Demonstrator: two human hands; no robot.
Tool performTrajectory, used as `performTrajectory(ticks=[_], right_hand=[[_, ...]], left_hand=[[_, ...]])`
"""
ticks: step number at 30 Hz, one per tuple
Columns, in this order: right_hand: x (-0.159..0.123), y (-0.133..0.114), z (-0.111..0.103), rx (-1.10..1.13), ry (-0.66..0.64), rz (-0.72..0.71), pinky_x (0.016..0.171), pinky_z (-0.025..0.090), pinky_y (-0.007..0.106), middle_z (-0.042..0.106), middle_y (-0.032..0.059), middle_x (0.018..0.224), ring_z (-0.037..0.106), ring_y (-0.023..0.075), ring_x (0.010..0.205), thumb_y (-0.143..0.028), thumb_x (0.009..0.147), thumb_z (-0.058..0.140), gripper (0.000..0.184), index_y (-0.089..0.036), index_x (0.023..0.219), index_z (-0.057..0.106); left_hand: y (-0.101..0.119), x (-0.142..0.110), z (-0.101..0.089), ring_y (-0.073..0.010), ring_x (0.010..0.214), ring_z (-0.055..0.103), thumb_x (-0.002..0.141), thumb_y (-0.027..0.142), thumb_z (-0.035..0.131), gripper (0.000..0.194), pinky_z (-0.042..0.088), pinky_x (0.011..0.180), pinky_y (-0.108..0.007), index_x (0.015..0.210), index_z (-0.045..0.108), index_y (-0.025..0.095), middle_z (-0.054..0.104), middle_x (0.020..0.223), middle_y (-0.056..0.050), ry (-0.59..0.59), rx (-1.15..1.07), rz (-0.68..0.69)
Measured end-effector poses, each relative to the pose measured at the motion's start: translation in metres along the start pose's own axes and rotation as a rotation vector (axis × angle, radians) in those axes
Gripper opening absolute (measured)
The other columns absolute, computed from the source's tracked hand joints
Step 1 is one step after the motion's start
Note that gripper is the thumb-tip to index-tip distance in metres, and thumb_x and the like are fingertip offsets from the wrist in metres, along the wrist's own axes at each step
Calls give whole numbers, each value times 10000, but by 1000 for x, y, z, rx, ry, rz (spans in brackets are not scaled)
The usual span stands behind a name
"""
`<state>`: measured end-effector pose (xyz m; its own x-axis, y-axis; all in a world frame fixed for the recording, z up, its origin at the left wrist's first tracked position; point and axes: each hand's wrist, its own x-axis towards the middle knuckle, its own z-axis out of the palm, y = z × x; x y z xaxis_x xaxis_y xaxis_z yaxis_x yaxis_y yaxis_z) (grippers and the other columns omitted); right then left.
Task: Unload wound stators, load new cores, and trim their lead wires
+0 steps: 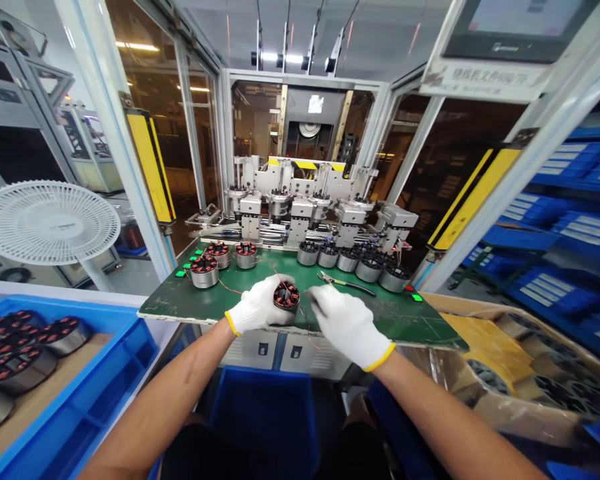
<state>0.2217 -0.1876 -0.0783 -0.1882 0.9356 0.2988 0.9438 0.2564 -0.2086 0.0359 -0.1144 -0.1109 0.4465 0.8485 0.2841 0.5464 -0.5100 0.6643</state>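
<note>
My left hand, in a white glove with a yellow cuff, is closed around a motor stator with copper windings and a dark top. It holds the stator tilted over the front edge of the green table. Thin copper wire ends stick out from the stator. Just to its right, my gloved right hand has its fingers curled together; whatever they pinch is too small to make out. Beyond that hand lie pliers with green and black handles. Wound stators stand at the table's left.
Several unwound stators line the right rear of the table, before a winding machine. A blue bin of wound stators is at left, below a white fan. At right, a lined box holds more cores. Yellow light curtains flank the machine.
</note>
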Motion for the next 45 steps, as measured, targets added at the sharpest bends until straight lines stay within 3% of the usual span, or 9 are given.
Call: performTrajectory(ticks=[5, 11, 14, 18, 22, 29, 31, 39, 45], right_hand=[[9, -12, -13, -414, -41, -417, 630, 372, 301, 600, 88, 856, 580, 225, 782, -251, 947, 353, 245, -185, 908, 585], [17, -10, 18, 624, -149, 366, 488, 376, 236, 578, 54, 642, 522, 135, 508, -416, 948, 290, 422, -172, 720, 548], [-5, -16, 27, 831, -184, 399, 428, 370, 240, 594, 53, 633, 475, 125, 422, -517, 941, 207, 539, -166, 779, 582], [-28, -34, 25, 271, 134, 71, 641, 448, 285, 648, 119, 983, 612, 188, 717, -344, 934, 349, 346, -175, 1094, 605], [-25, -40, 29, -129, 156, 175, 661, 419, 315, 620, 113, 862, 594, 221, 742, -221, 921, 351, 305, -180, 1033, 632], [-30, -43, 54, 1451, -202, 350, 391, 195, 178, 247, -86, 562, 178, 57, 402, -457, 869, 433, 312, -167, 907, 542], [-33, -47, 66, 1643, -191, 400, 374, 151, 174, 210, -98, 570, 125, 47, 404, -503, 833, 494, 333, -176, 897, 517], [-33, -47, 116, 844, 145, 397, 539, 376, 251, 512, 4, 589, 464, 143, 550, -459, 889, 416, 347, -205, 679, 524], [-91, -31, 157, 873, -348, 356, 434, 307, 228, 498, -10, 503, 465, 133, 453, -295, 836, 423, 271, -178, 666, 599]], left_hand=[[1, 2, 1, -254, 933, 643, 530, 336, 742, 689, 507, 812, -333, 1187, 537, 296, 669, 1036, -21, 0, 14, -48], [3, 0, -2, -232, 903, 643, 554, 344, 738, 644, 509, 795, -320, 1168, 548, 303, 667, 1011, -5, -5, -2, -21], [0, 0, -1, -237, 916, 639, 546, 342, 746, 664, 504, 815, -331, 1177, 542, 302, 662, 1020, -9, -2, -8, 2], [-2, 2, -2, -234, 910, 632, 550, 320, 745, 657, 502, 812, -332, 1174, 545, 284, 654, 1022, -18, -23, -41, 34], [-1, 4, -10, -212, 869, 622, 539, 268, 751, 658, 506, 780, -318, 1166, 554, 247, 649, 979, -11, -93, -104, 59], [0, 3, -24, -206, 949, 595, 514, 132, 700, 633, 485, 856, -319, 1132, 576, 191, 628, 1073, -19, -209, -221, 134], [0, 2, -26, -207, 957, 592, 520, 127, 697, 638, 484, 862, -322, 1142, 572, 197, 623, 1079, -15, -224, -232, 121], [3, 3, -25, -200, 920, 600, 502, 108, 708, 660, 491, 823, -302, 1141, 570, 197, 630, 1044, -7, -274, -264, 67], [2, -1, -39, -239, 1048, 587, 512, 194, 738, 805, 459, 926, -332, 1275, 489, 245, 614, 1160, -14, -290, -166, 75]])
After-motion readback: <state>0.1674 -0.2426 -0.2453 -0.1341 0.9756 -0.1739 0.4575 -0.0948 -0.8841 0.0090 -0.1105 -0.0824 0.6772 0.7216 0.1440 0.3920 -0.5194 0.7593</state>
